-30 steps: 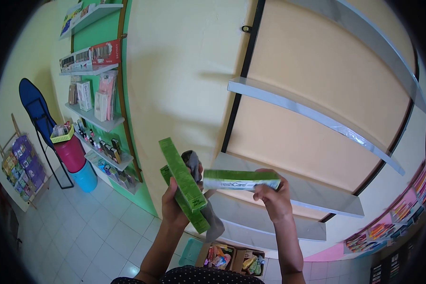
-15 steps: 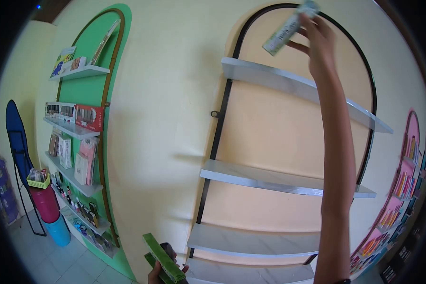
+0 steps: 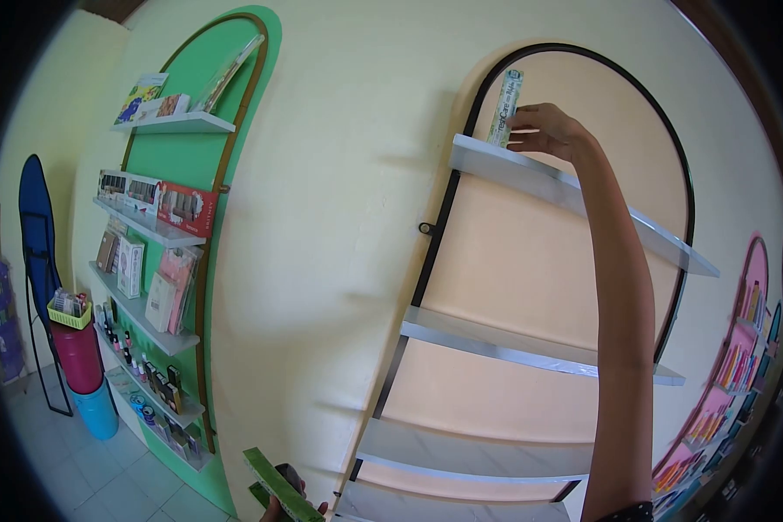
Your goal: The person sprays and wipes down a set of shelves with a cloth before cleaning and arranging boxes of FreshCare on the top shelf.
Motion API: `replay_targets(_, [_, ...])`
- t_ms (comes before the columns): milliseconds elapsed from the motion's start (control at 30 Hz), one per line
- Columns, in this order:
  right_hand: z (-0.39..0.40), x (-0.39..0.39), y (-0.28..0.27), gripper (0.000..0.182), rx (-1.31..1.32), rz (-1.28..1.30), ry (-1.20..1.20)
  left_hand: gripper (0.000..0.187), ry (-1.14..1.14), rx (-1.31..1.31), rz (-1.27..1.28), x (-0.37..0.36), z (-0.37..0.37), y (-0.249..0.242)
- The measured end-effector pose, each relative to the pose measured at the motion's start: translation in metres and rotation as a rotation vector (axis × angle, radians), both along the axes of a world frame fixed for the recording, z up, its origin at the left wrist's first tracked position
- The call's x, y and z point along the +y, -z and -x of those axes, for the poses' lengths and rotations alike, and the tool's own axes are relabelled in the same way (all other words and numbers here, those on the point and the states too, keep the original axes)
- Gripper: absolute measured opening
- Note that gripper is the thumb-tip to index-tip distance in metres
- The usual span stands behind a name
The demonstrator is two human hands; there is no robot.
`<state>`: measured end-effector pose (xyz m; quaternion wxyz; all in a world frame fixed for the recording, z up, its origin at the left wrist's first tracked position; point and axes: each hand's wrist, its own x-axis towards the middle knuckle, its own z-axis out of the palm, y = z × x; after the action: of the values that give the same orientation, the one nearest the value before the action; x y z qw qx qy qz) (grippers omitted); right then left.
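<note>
Pale yellow wall fills most of the view, with two arched shelf niches set into it. On the right, a black-framed arch [image 3: 670, 148] holds bare white shelves, and the right hand [image 3: 548, 130] reaches up to the top shelf [image 3: 583, 193], its fingers closed around a slim green-and-white box [image 3: 505, 109] that stands upright at the shelf's left end, its base at the shelf edge. At the bottom edge, the left hand [image 3: 291, 509] is mostly cut off; it grips green boxes [image 3: 274, 487] tilted diagonally. To the left, a green arch [image 3: 252, 104] carries shelves stocked with boxed products and small bottles. Far left, on the tiled floor, a yellow basket [image 3: 68, 311] sits atop a red bin [image 3: 78, 357] stacked on a blue one, beside a dark blue folded board [image 3: 30, 209].
</note>
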<state>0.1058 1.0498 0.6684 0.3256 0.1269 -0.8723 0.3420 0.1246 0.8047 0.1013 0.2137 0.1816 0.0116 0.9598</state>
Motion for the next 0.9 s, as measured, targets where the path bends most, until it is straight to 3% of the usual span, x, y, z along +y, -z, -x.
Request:
replay_targets(133, [0.003,-0.002,0.003,0.033,-0.071,0.024,0.011,0.051,0.029,0.023,-0.044,0.001,-0.003,-0.003])
replay_targets(233, [0.012,0.0,0.003,0.03,-0.077,0.043,-0.018,0.051,-0.035,-0.17,0.027,0.002,-0.015,-0.022])
replay_targets(300, [0.014,-0.001,0.004,0.018,-0.058,0.099,-0.077,0.052,-0.046,-0.141,0.025,0.003,-0.017,-0.022])
replay_targets(400, [0.011,-0.005,0.007,0.016,-0.065,0.157,-0.085,0.053,-0.044,-0.144,0.038,0.002,-0.016,-0.015])
replay_targets(500, [0.013,-0.002,0.004,0.017,-0.069,0.176,-0.081,0.053,0.018,0.035,-0.028,0.001,-0.011,-0.005])
replay_targets(600, [0.013,-0.003,0.001,0.019,-0.091,0.159,-0.046,0.053,-0.003,-0.099,-0.011,0.0,-0.019,-0.017])
replay_targets(733, [0.009,-0.007,0.005,0.021,-0.113,0.135,0.005,0.053,0.03,-0.029,-0.011,0.0,-0.016,-0.007])
replay_targets(800, [0.011,-0.008,0.005,0.021,-0.091,0.084,0.086,0.052,-0.019,-0.203,0.019,0.001,-0.022,-0.02])
replay_targets(900, [0.012,-0.003,0.005,0.022,-0.089,0.117,0.052,0.051,-0.064,-0.151,0.03,0.002,-0.027,-0.03])
